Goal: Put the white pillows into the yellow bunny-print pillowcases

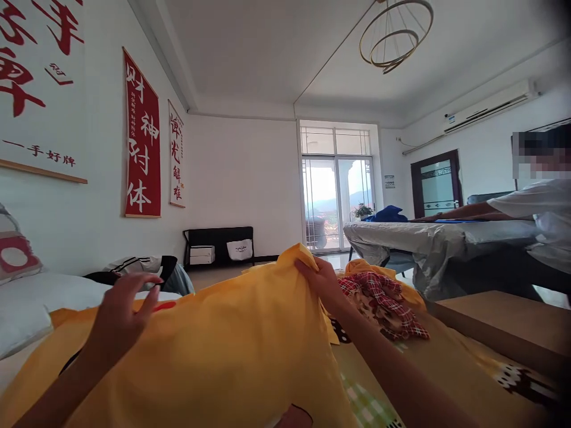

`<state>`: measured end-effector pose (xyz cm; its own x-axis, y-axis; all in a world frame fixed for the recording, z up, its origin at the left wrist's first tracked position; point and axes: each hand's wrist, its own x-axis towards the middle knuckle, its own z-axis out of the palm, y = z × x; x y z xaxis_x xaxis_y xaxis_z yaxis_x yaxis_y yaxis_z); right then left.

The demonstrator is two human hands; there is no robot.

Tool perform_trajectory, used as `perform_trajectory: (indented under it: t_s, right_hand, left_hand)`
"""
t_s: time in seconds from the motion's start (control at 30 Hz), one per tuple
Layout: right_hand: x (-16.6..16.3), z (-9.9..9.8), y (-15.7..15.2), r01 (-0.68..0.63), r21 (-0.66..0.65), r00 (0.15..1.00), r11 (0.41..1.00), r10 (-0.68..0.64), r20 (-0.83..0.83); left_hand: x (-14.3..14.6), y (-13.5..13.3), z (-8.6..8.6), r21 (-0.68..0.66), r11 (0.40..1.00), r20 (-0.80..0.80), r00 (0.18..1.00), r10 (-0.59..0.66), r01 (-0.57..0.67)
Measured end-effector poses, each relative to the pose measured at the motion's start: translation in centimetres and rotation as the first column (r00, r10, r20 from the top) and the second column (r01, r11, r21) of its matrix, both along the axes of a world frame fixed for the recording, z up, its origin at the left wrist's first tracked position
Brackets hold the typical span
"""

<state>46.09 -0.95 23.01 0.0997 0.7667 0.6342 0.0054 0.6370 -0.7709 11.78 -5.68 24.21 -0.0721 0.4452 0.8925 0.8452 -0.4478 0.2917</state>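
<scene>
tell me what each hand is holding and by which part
The right hand pinches the yellow cloth at its raised top corner. The left hand is open above the same cloth, gripping nothing.

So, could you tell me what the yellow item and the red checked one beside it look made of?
The yellow cloth looks like soft matte fabric, perhaps cotton: it drapes in folds from the right hand. The red checked cloth seems thin printed fabric, crumpled.
</scene>
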Motion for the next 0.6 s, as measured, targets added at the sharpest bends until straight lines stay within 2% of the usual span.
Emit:
perform_trajectory:
  t_s: [0.07,0.17,0.23,0.27,0.33,0.37,0.4,0.5,0.6]
  right_hand:
    - [-0.3,0.5,-0.9,-0.028,-0.026,1.0,0.999,0.028,0.008]
    - [-0.1,0.9,-2.1,-0.013,-0.069,0.999,0.998,0.015,0.034]
    - [0.8,1.0,-2.9,0.032,-0.092,0.998,0.995,-0.027,0.05]
    - [1.5,1.1,-3.3,0.054,-0.109,0.997,0.993,-0.047,0.066]
    - [3.1,1.2,-4.2,0.081,-0.148,0.991,0.986,-0.063,0.12]
    - [3.9,1.2,-4.6,0.078,-0.166,0.987,0.983,-0.052,0.152]
    - [4.6,1.2,-4.9,0.062,-0.177,0.984,0.982,-0.03,0.178]
    - [5.8,0.9,-4.9,0.032,-0.144,0.984,0.989,-0.006,0.177]
    - [5.6,0.5,-4.2,0.067,-0.082,0.994,0.994,-0.059,0.09]
  left_hand:
    - [5.3,1.4,0.9,-0.053,0.984,-0.136,0.975,-0.175,0.169]
    - [14.2,3.3,2.2,-0.147,0.909,-0.177,0.894,-0.412,0.39]
    - [18.2,4.1,2.4,-0.366,0.771,-0.116,0.796,-0.594,0.522]
    - [19.3,4.3,2.3,-0.47,0.666,-0.04,0.739,-0.672,0.58]
    - [20.3,4.4,1.8,-0.575,0.458,0.142,0.634,-0.76,0.678]
    - [20.3,4.3,1.5,-0.578,0.392,0.21,0.595,-0.776,0.716]
    - [20.2,4.2,1.2,-0.567,0.36,0.251,0.572,-0.781,0.741]
    - [19.6,3.8,0.8,-0.537,0.353,0.294,0.562,-0.773,0.766]
    - [19.5,3.5,1.0,-0.531,0.362,0.303,0.57,-0.764,0.766]
